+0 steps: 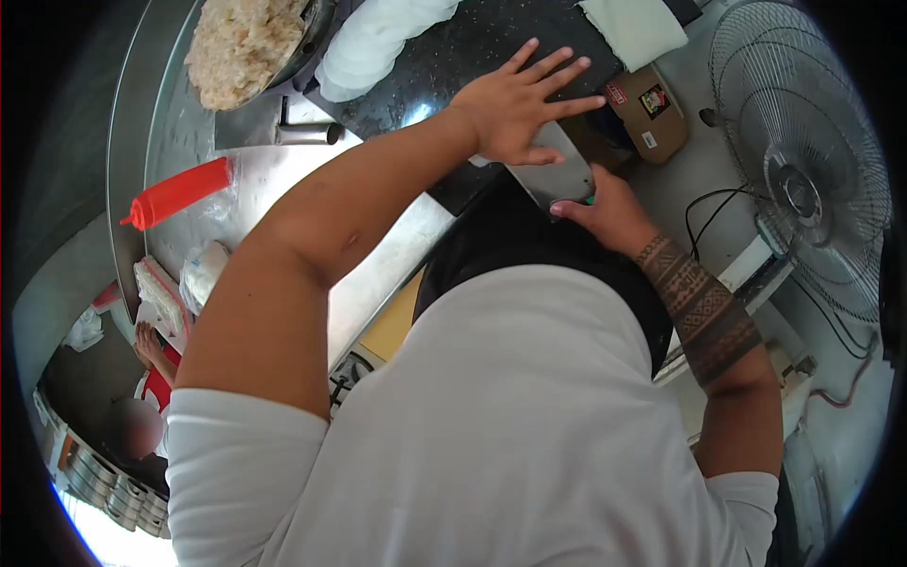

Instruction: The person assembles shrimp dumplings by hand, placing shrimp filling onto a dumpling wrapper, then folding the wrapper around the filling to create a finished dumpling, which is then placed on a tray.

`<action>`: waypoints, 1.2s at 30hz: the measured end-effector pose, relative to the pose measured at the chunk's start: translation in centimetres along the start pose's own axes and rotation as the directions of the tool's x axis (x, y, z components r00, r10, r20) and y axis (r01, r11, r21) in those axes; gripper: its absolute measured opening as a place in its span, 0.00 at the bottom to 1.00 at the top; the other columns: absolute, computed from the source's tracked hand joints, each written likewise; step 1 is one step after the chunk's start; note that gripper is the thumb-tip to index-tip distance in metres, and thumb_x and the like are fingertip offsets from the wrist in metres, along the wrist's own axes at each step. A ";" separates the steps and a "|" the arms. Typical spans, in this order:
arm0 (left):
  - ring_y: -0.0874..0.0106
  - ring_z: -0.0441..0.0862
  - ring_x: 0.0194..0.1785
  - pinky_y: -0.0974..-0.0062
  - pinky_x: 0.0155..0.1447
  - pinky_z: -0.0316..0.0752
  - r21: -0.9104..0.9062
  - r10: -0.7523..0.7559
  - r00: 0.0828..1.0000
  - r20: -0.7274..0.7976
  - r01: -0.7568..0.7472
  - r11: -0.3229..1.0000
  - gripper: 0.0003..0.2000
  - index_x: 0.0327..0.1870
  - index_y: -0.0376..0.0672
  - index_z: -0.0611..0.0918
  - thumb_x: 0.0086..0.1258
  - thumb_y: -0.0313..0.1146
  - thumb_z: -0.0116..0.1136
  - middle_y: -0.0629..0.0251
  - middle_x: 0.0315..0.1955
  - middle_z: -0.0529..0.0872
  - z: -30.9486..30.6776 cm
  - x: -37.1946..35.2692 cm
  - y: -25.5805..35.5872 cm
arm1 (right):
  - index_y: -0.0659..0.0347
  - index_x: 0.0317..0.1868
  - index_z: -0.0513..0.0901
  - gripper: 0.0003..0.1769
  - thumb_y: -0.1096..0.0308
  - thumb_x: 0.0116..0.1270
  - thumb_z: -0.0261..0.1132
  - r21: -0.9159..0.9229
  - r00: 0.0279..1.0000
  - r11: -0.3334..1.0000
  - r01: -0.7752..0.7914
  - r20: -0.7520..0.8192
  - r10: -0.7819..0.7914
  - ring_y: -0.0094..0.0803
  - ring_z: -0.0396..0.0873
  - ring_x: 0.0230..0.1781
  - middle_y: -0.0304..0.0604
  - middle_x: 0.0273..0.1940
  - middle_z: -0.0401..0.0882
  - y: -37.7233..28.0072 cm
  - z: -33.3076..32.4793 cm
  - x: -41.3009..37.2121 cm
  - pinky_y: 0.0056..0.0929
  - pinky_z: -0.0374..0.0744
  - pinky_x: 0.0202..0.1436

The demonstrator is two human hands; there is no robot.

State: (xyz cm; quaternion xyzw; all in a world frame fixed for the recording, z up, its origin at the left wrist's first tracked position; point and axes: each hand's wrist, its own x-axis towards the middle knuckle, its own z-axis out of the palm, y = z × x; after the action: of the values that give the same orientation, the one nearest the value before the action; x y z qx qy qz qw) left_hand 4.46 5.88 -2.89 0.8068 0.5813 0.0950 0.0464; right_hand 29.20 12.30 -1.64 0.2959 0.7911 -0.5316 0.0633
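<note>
My left hand [524, 104] is open, fingers spread and pointing to the upper right, at the right edge of a black speckled board [425, 71]. Its thumb side overlaps a flat grey metal piece [557, 180] with rounded corners. My right hand [614, 213] grips that piece at its near right end, thumb on top. A bit of green shows beside the fingers; the rest of the grip is hidden. White round wrappers [373, 47] lie overlapped on the board's left side. A folded white cloth [638, 33] lies at the far right corner.
A bowl of pale minced filling [241, 57] stands at the upper left, with a metal tube [307, 134] nearby. A red squeeze bottle [179, 194] lies on the steel counter [378, 302]. Right are a cardboard box [652, 123] and a fan [803, 180]. Another person [156, 378] is at lower left.
</note>
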 end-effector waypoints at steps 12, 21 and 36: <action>0.37 0.47 0.85 0.28 0.81 0.41 -0.050 0.064 0.995 -0.077 -0.068 0.996 0.49 0.86 0.54 0.57 0.67 0.66 0.59 0.37 0.83 0.50 -3.9 0.3 -3.6 | 0.69 0.59 0.80 0.32 0.57 0.63 0.81 -0.112 0.994 0.992 -0.060 0.088 0.070 0.35 0.85 0.52 0.51 0.50 0.88 -2.4 -1.8 2.2 0.36 0.81 0.59; 0.41 0.53 0.84 0.30 0.81 0.46 0.115 -0.052 0.993 -0.102 0.064 0.991 0.46 0.84 0.53 0.60 0.68 0.65 0.58 0.42 0.82 0.56 -2.9 4.8 -5.1 | 0.69 0.59 0.80 0.33 0.54 0.63 0.80 -0.342 0.995 0.937 0.076 -0.032 -0.092 0.43 0.87 0.54 0.57 0.50 0.88 -1.2 -6.5 5.7 0.39 0.81 0.60; 0.45 0.57 0.83 0.35 0.80 0.51 0.134 -0.060 0.991 -0.117 0.076 0.988 0.43 0.83 0.61 0.63 0.68 0.66 0.58 0.47 0.82 0.59 -2.5 3.9 -4.8 | 0.72 0.53 0.79 0.36 0.49 0.60 0.81 -0.161 0.999 0.987 0.000 0.038 0.006 0.57 0.86 0.51 0.65 0.47 0.85 -1.6 -6.7 6.2 0.46 0.82 0.55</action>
State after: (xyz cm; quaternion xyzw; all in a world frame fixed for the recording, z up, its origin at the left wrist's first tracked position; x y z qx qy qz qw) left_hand 0.71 10.98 -0.99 0.7812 0.6153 0.0982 -0.0391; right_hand 24.74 20.20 -0.08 0.2806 0.8296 -0.4716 0.1032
